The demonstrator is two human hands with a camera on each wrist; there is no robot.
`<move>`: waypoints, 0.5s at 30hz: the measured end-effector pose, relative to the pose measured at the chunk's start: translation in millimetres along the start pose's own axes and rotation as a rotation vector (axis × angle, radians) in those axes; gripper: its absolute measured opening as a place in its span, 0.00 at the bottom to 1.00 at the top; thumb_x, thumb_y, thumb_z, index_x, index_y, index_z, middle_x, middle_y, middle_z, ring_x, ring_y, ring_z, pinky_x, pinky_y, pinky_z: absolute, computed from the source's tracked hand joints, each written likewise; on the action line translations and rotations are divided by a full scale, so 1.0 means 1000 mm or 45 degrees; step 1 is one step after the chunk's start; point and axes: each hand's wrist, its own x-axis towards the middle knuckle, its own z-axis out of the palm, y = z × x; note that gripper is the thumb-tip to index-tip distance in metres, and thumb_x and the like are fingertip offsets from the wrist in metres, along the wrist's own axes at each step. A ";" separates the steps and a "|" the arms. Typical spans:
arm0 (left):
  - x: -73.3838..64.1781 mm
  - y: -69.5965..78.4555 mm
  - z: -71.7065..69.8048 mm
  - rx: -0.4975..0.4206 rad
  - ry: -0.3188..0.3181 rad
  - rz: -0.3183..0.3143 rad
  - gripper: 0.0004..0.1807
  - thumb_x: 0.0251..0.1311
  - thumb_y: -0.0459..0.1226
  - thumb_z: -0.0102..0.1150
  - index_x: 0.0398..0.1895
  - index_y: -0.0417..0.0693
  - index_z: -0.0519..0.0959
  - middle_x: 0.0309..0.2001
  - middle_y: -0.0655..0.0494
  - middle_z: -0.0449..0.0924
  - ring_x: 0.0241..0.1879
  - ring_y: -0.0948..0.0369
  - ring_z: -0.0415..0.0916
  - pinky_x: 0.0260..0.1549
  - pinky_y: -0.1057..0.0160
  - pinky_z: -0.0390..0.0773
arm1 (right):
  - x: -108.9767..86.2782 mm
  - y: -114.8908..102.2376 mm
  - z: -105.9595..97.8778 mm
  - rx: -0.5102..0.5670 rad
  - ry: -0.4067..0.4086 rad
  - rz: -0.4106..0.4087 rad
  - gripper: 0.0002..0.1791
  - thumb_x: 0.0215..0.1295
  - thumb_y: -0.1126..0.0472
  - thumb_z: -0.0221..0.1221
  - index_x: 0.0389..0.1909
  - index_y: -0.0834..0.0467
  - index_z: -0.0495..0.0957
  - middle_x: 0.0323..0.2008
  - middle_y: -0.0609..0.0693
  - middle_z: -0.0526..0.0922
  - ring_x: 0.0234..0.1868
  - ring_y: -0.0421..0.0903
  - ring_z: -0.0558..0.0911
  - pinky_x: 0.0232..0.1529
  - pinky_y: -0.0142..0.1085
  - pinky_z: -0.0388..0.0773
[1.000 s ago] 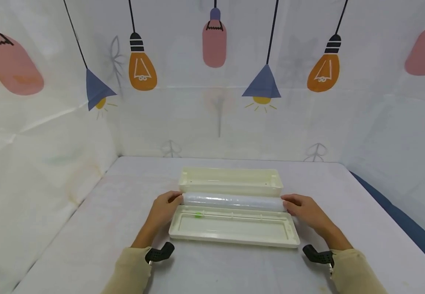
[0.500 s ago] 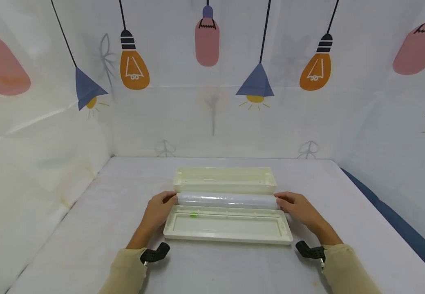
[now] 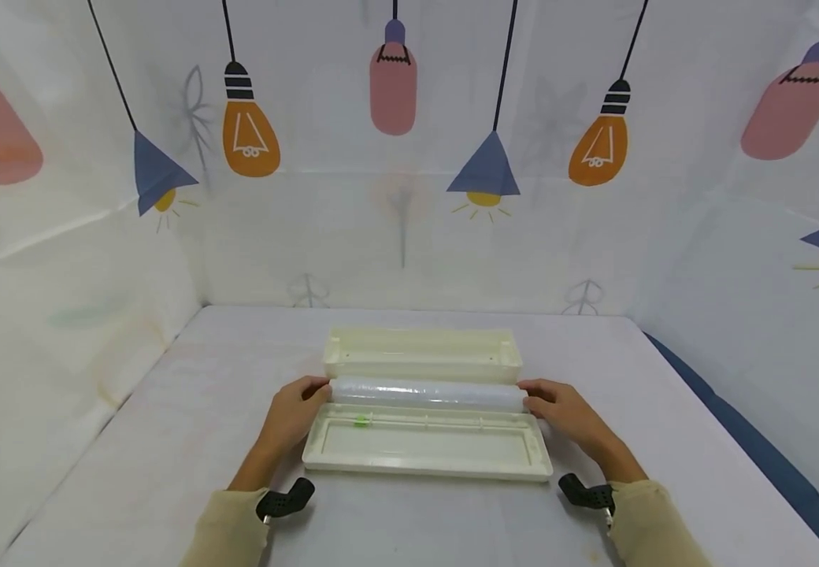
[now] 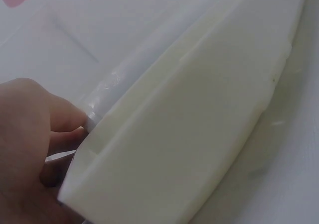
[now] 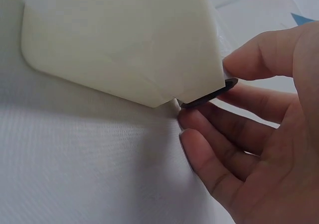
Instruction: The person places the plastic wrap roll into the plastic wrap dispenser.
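Note:
A roll of clear plastic film [image 3: 427, 394] lies crosswise on the table between two cream plastic pieces. My left hand [image 3: 290, 415] grips its left end, and my right hand [image 3: 564, 411] grips its right end. Nearer to me lies a shallow cream lid [image 3: 427, 447], inside up, with a thin rail and a small green slider [image 3: 361, 421] along its far side. In the left wrist view, thumb and fingers close on the film roll [image 4: 134, 69] beyond the cream piece [image 4: 164, 124]. The right wrist view shows a dark curved edge [image 5: 214, 93] by the fingers.
Behind the roll stands a long, deeper cream box [image 3: 424, 362], open at the top. The white-covered table [image 3: 409, 524] meets a white cloth wall [image 3: 310, 236] printed with lamps. Black wrist mounts [image 3: 285, 500] sit at both sleeves.
Everything has shifted left in the head view, lately also slightly down, as the camera turns. Both hands keep their hold on the film roll's ends.

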 end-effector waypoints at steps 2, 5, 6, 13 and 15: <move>0.000 -0.001 0.000 0.003 -0.003 -0.015 0.21 0.72 0.44 0.55 0.60 0.41 0.79 0.57 0.44 0.80 0.58 0.48 0.74 0.57 0.44 0.73 | -0.001 0.000 0.001 0.017 0.007 0.006 0.24 0.74 0.57 0.57 0.65 0.64 0.73 0.62 0.61 0.76 0.56 0.53 0.79 0.58 0.51 0.76; 0.000 -0.001 -0.001 0.014 0.000 -0.032 0.21 0.71 0.44 0.55 0.59 0.41 0.79 0.56 0.44 0.80 0.57 0.48 0.74 0.56 0.44 0.73 | -0.001 -0.001 0.003 0.030 0.003 -0.007 0.24 0.74 0.56 0.57 0.65 0.64 0.73 0.63 0.61 0.76 0.57 0.54 0.79 0.58 0.51 0.76; -0.001 -0.001 -0.002 0.019 -0.001 -0.031 0.21 0.71 0.44 0.55 0.59 0.40 0.79 0.56 0.44 0.80 0.57 0.48 0.74 0.56 0.44 0.73 | -0.001 -0.001 0.004 0.037 0.006 -0.006 0.24 0.73 0.55 0.58 0.65 0.64 0.73 0.63 0.61 0.76 0.57 0.55 0.79 0.59 0.51 0.76; 0.000 -0.002 -0.004 0.034 -0.030 -0.006 0.20 0.70 0.45 0.58 0.55 0.39 0.81 0.52 0.46 0.82 0.53 0.49 0.76 0.53 0.45 0.74 | -0.001 0.002 0.001 0.061 0.014 0.004 0.26 0.73 0.54 0.59 0.65 0.63 0.73 0.63 0.60 0.76 0.56 0.53 0.80 0.60 0.53 0.74; 0.001 -0.002 -0.002 0.031 -0.040 -0.002 0.20 0.70 0.44 0.58 0.55 0.39 0.81 0.51 0.47 0.82 0.53 0.50 0.76 0.53 0.46 0.74 | -0.003 0.003 -0.001 0.068 0.005 0.013 0.26 0.72 0.53 0.60 0.66 0.63 0.73 0.63 0.61 0.76 0.56 0.53 0.80 0.60 0.53 0.74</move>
